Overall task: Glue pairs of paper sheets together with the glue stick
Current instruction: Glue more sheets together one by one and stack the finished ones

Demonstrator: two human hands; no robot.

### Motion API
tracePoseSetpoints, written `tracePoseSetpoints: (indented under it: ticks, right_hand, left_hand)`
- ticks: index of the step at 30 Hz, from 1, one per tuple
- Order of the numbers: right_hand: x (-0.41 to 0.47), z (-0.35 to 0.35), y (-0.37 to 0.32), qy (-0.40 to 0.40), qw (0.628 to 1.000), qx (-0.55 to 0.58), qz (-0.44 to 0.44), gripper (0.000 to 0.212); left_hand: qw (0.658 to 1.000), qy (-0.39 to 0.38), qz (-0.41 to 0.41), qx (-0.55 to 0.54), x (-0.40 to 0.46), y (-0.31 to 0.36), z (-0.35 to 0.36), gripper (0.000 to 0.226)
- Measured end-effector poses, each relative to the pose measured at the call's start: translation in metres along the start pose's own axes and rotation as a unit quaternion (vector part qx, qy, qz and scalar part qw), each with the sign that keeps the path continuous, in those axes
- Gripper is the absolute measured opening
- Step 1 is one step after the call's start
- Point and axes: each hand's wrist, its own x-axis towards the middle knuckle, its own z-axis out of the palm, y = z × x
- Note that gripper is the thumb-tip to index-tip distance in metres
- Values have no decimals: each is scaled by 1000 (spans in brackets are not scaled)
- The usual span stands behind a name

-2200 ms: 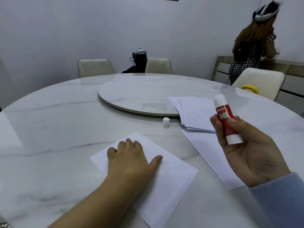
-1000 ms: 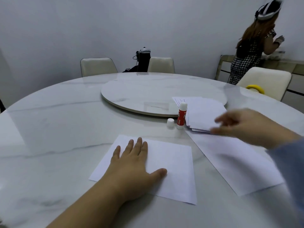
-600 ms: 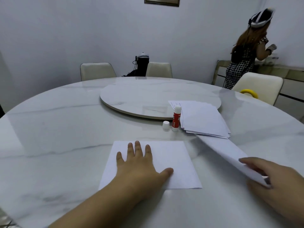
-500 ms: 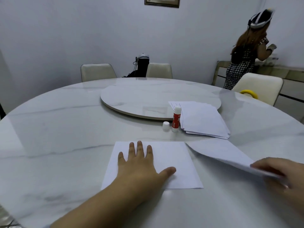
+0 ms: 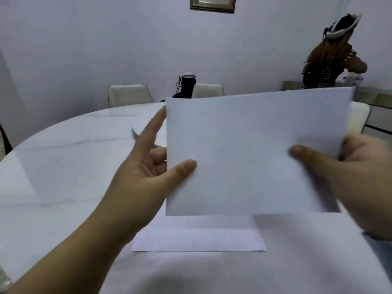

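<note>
White paper sheet [image 5: 199,238] lies flat on the marble table [image 5: 53,166]. Above it, left hand [image 5: 146,172] and right hand [image 5: 347,177] each pinch a raised second sheet [image 5: 254,153], thumbs in front. Behind the table stand chairs [image 5: 129,95].

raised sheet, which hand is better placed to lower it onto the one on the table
Right hand: its thumb pinches the raised sheet more fully. The left hand holds only the edge, index finger extended.

Both hands are holding a white paper sheet [image 5: 254,151] upright above the marble table [image 5: 53,170]: the left hand [image 5: 146,177] is pinching its left edge, the right hand [image 5: 347,177] its right edge. A second sheet [image 5: 197,238] is lying flat on the table beneath it.
</note>
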Motion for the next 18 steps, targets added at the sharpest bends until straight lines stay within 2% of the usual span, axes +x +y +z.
tracePoseSetpoints:
  ticks: [1,3,4,7,9,14,18]
  right_hand:
    - [0,20,4,5,999,5,40,26]
    - [0,34,20,-46,995,20,81,47]
    - [0,37,31,-67,991,27,114,59]
    - [-8,43,48,-109,975,32,193,78]
    - [-17,47,60,-129,966,24,221,72]
    - [-24,44,77,-107,963,-36,245,15]
    - [-26,44,75,-138,954,-104,245,17]
  left_hand:
    - [999,39,7,22,-2,-1,-5,78]
    - [989,103,-8,107,-5,-7,-17,78]
    - [982,117,-27,148,-5,-11,-25,70]
    - [966,88,-100,220,-5,-29,-45,21]
    - [961,55,-155,222,-7,-40,-53,11]
    - [949,35,-215,226,-14,-52,-61,22]
    - [942,41,-201,265,-21,-57,-62,22]
